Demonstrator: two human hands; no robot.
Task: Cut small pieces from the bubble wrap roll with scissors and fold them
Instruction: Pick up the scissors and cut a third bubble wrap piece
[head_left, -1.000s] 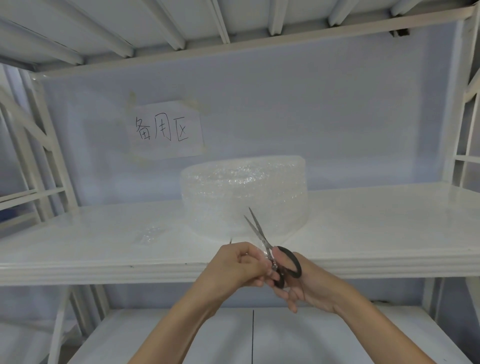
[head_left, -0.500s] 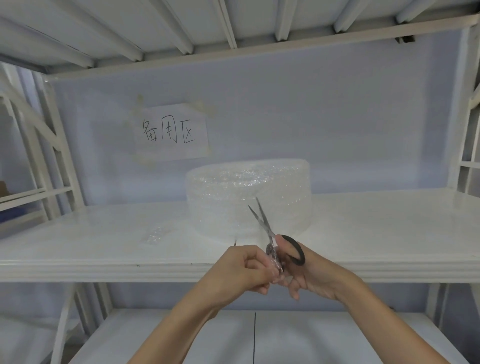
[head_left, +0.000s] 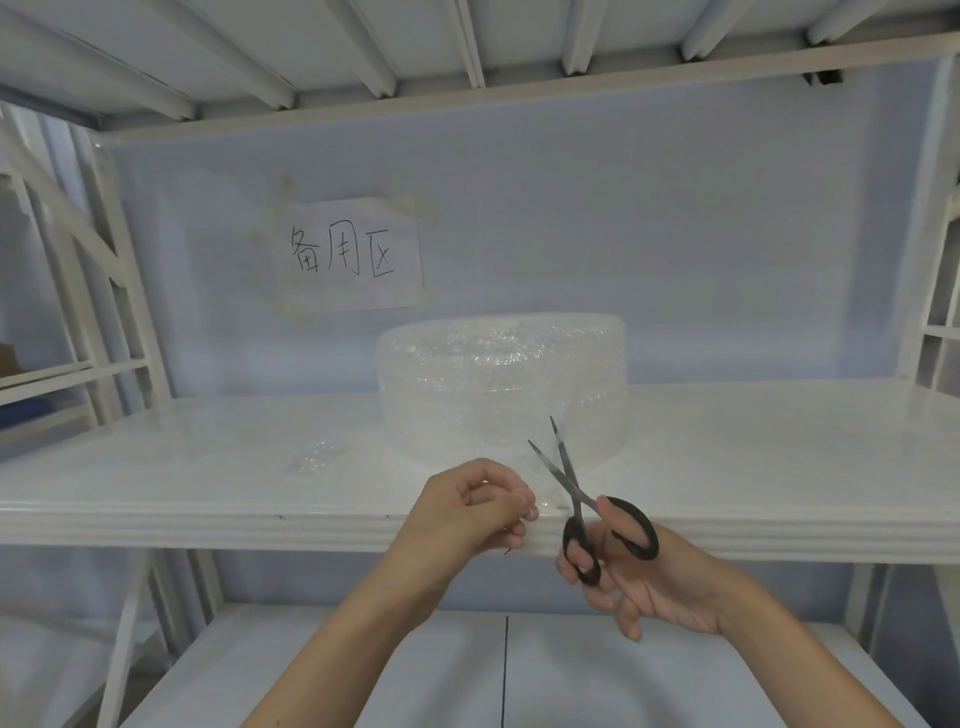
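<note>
A clear bubble wrap roll (head_left: 498, 384) lies flat on the white shelf (head_left: 208, 467), towards the back. My right hand (head_left: 634, 566) grips black-handled scissors (head_left: 582, 499), blades apart and pointing up towards the roll. My left hand (head_left: 467, 509) is closed at the shelf's front edge, pinching what looks like a loose flap of bubble wrap (head_left: 540, 493) that runs from the roll towards the blades. A small cut piece of bubble wrap (head_left: 314, 457) lies on the shelf to the left.
A paper sign with handwriting (head_left: 348, 254) is taped to the back wall. White rack posts (head_left: 119, 291) stand at both sides. Another shelf (head_left: 363, 670) lies below, and a slatted shelf overhead.
My hands have separated: the right hand dropped lower and to the right with the scissors, whose blades are now wider apart. The left hand stays by the shelf edge.
</note>
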